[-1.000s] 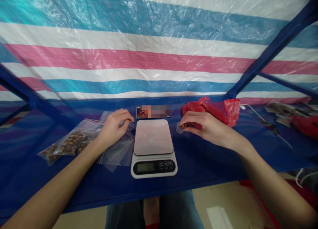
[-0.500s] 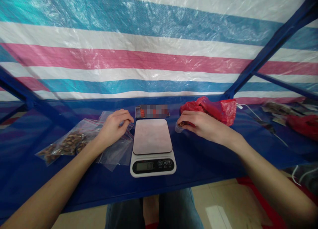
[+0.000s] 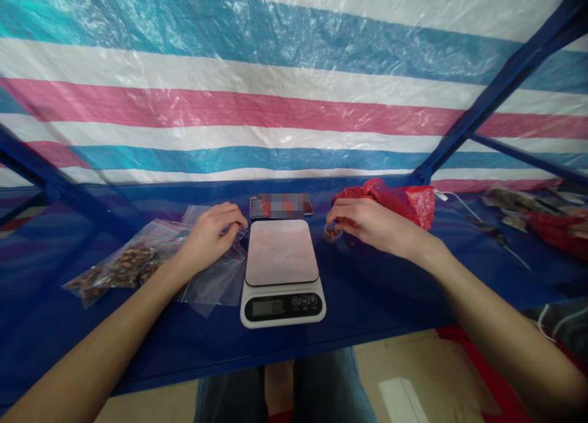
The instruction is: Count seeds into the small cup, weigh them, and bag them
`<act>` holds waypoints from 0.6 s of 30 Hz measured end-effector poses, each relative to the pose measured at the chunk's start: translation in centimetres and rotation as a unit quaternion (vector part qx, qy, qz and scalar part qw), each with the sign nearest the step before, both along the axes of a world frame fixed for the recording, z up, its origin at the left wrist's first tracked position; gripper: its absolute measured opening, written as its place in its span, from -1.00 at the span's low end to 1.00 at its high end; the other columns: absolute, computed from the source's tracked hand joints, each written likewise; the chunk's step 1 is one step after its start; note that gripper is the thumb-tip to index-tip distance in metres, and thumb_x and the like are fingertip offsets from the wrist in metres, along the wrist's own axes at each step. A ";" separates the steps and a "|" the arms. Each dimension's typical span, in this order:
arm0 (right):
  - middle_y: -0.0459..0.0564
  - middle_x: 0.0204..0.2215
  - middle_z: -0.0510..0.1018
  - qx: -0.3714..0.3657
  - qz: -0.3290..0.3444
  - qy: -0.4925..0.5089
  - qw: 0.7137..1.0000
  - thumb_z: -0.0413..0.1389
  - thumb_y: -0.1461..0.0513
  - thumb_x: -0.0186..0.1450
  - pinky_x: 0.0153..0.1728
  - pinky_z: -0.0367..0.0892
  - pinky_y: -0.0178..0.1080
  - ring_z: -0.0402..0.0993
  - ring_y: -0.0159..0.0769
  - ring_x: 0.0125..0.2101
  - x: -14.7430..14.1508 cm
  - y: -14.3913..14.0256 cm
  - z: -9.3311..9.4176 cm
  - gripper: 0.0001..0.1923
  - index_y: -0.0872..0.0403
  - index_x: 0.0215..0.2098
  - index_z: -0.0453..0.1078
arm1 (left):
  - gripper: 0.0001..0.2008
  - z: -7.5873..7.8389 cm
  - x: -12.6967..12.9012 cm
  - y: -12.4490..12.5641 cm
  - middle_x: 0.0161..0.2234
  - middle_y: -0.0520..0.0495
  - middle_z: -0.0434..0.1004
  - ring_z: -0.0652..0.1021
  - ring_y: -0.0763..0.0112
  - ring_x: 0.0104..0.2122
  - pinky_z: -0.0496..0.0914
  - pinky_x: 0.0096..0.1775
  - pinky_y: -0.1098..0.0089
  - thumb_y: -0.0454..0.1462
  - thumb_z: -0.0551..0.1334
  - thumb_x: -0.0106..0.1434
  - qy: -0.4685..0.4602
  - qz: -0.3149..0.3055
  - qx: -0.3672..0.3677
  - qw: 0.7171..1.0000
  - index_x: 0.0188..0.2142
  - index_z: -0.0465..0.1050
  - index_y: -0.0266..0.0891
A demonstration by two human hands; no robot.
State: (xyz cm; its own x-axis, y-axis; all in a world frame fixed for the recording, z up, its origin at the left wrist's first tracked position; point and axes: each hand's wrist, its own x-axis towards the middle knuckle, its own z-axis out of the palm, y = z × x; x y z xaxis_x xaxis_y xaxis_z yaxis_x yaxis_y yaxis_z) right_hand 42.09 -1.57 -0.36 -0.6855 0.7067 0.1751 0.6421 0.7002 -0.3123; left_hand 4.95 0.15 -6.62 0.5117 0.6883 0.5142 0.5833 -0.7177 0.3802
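Right hand (image 3: 367, 221) is palm-down over a small clear cup (image 3: 332, 239), fingers bent and pointing down at its mouth; cannot tell whether the fingertips pinch anything or are parted. The cup stands on the blue table (image 3: 367, 300), just right of the scale (image 3: 282, 251), with some brown bits visible inside it. Left hand (image 3: 212, 230) is on the opposite side of the scale, above the clear bags (image 3: 214, 288), its fingers loosely curled with thumb and forefinger forming a loop; whether it grips anything cannot be determined. Scale platform bare; display (image 3: 267, 308) appears to read 0.0, digits faint. A phone (image 3: 257, 209) lies flat just behind the scale, its screen mostly blurred out. Red plastic bag (image 3: 407, 204) sits crumpled behind the right hand. Bagged brown pieces (image 3: 131, 264) lie at left, beside the left forearm. Far right: a second red bag (image 3: 560, 230), well apart from the cup. A striped sheet (image 3: 257, 108) hangs behind the table.
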 end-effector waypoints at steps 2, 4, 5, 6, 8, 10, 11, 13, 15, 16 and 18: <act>0.04 -0.22 0.65 0.032 -0.015 0.034 0.999 0.08 0.36 0.43 -0.19 0.40 -0.20 0.59 -0.18 -0.24 0.6 -0.1 0.5 -0.77 0.03 -0.17 0.59 | -0.70 0.0 0.0 0.0 -0.34 -0.04 0.60 0.56 0.30 -0.28 0.41 -0.16 0.28 -0.42 0.08 0.38 -0.003 0.000 0.001 1.000 -0.36 0.55 -0.19; 0.05 -0.23 0.69 0.057 -0.044 0.061 0.996 0.09 0.33 0.42 -0.20 0.41 -0.19 0.61 -0.17 -0.24 1.7 -0.5 0.7 -0.78 0.03 -0.18 0.60 | -0.70 -0.1 -0.1 0.0 -0.33 -0.04 0.60 0.56 0.30 -0.28 0.40 -0.16 0.28 -0.43 0.08 0.38 -0.006 0.001 0.003 1.000 -0.36 0.55 -0.20; 0.04 -0.24 0.70 0.055 -0.056 0.064 0.995 0.12 0.31 0.42 -0.22 0.41 -0.20 0.61 -0.17 -0.26 2.4 -0.7 0.6 -0.81 0.03 -0.20 0.60 | -0.70 -0.1 -0.1 0.0 -0.33 -0.04 0.61 0.56 0.30 -0.28 0.40 -0.16 0.28 -0.43 0.08 0.38 -0.005 0.001 0.003 1.000 -0.36 0.55 -0.20; 0.02 -0.27 0.70 0.040 -0.063 0.061 0.995 0.14 0.29 0.41 -0.26 0.41 -0.22 0.61 -0.20 -0.31 3.1 -1.0 0.2 -0.84 0.03 -0.20 0.59 | -0.70 -0.1 -0.1 0.1 -0.33 -0.04 0.61 0.56 0.30 -0.28 0.40 -0.16 0.28 -0.43 0.08 0.38 -0.003 0.000 0.003 1.000 -0.36 0.55 -0.20; -0.02 -0.32 0.70 -0.026 -0.054 0.033 0.998 0.21 0.23 0.40 -0.33 0.40 -0.25 0.58 -0.25 -0.39 4.6 -1.6 -1.2 -0.91 0.02 -0.21 0.59 | -0.71 -0.1 -0.1 0.1 -0.34 -0.03 0.61 0.56 0.31 -0.28 0.40 -0.15 0.28 -0.42 0.08 0.39 0.005 -0.004 0.002 1.000 -0.36 0.55 -0.20; -0.05 -0.34 0.69 -0.073 -0.057 0.003 0.996 0.25 0.23 0.38 -0.35 0.40 -0.27 0.57 -0.26 -0.42 5.6 -2.2 -3.0 -0.89 0.01 -0.13 0.59 | -0.71 -0.2 0.0 0.1 -0.34 -0.02 0.60 0.55 0.31 -0.29 0.40 -0.16 0.29 -0.42 0.09 0.39 0.012 -0.008 0.004 1.000 -0.36 0.55 -0.20; -0.04 -0.32 0.69 -0.079 -0.055 -0.004 0.995 0.24 0.26 0.37 -0.32 0.41 -0.26 0.59 -0.25 -0.39 5.9 -2.5 -3.9 -0.88 0.01 -0.13 0.59 | -0.71 -0.2 0.0 0.1 -0.34 -0.02 0.60 0.55 0.31 -0.29 0.39 -0.17 0.29 -0.42 0.08 0.40 0.014 -0.010 0.005 1.000 -0.36 0.54 -0.20; -0.01 -0.27 0.70 -0.080 -0.052 -0.017 0.995 0.19 0.34 0.38 -0.25 0.42 -0.24 0.62 -0.22 -0.31 6.1 -3.0 -5.1 -0.87 0.03 -0.17 0.57 | -0.70 -0.2 0.1 0.1 -0.34 -0.02 0.60 0.55 0.31 -0.29 0.39 -0.17 0.29 -0.42 0.08 0.40 0.011 -0.012 0.009 1.000 -0.36 0.54 -0.20; 0.01 -0.27 0.69 -0.076 -0.052 -0.031 0.995 0.16 0.38 0.38 -0.22 0.42 -0.22 0.63 -0.20 -0.28 6.0 -3.2 -5.3 -0.85 0.05 -0.23 0.55 | -0.70 -0.2 0.1 0.1 -0.34 -0.02 0.60 0.55 0.31 -0.29 0.39 -0.16 0.29 -0.41 0.08 0.41 0.008 -0.013 0.011 1.000 -0.36 0.54 -0.20; 0.01 -0.29 0.69 -0.074 -0.054 -0.040 0.995 0.16 0.39 0.38 -0.23 0.42 -0.21 0.63 -0.19 -0.30 5.8 -3.3 -5.0 -0.85 0.06 -0.26 0.54 | -0.70 -0.2 0.1 0.1 -0.34 -0.02 0.60 0.55 0.31 -0.29 0.39 -0.16 0.29 -0.41 0.08 0.41 0.007 -0.012 0.010 1.000 -0.37 0.54 -0.20; 0.00 -0.33 0.68 -0.055 -0.060 -0.044 0.996 0.18 0.37 0.38 -0.24 0.43 -0.20 0.62 -0.18 -0.32 5.3 -3.3 -4.0 -0.87 0.06 -0.29 0.53 | -0.70 -0.1 0.1 0.0 -0.34 -0.02 0.60 0.55 0.31 -0.29 0.39 -0.16 0.29 -0.41 0.08 0.40 0.009 -0.012 0.009 1.000 -0.37 0.53 -0.19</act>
